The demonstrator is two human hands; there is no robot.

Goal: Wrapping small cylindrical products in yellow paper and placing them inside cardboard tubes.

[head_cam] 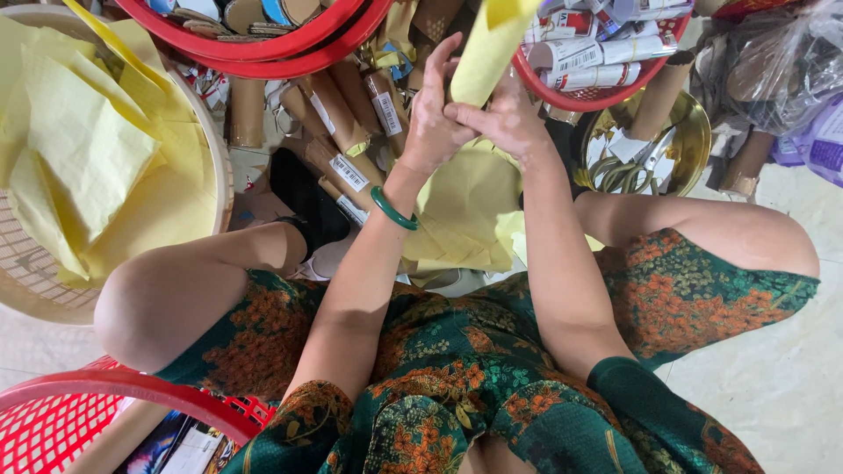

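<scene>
Both my hands grip a yellow paper-wrapped roll (pixel 487 48) that stands upright in front of me. My left hand (pixel 432 114), with a green bangle (pixel 392 209) on its wrist, holds the roll's lower left side. On the right side my right hand (pixel 505 114) presses the roll's base. Loose yellow paper sheets (pixel 465 215) lie below the hands, between my knees. Brown cardboard tubes with white labels (pixel 338 123) lie on the floor just left of my left hand.
A cream basket (pixel 26 281) of yellow sheets stands at left. Red baskets sit at top centre (pixel 290 48), top right (pixel 606 95) and bottom left (pixel 97 386). A brass bowl (pixel 689 145) with scissors is at right, beside plastic bags (pixel 773 61).
</scene>
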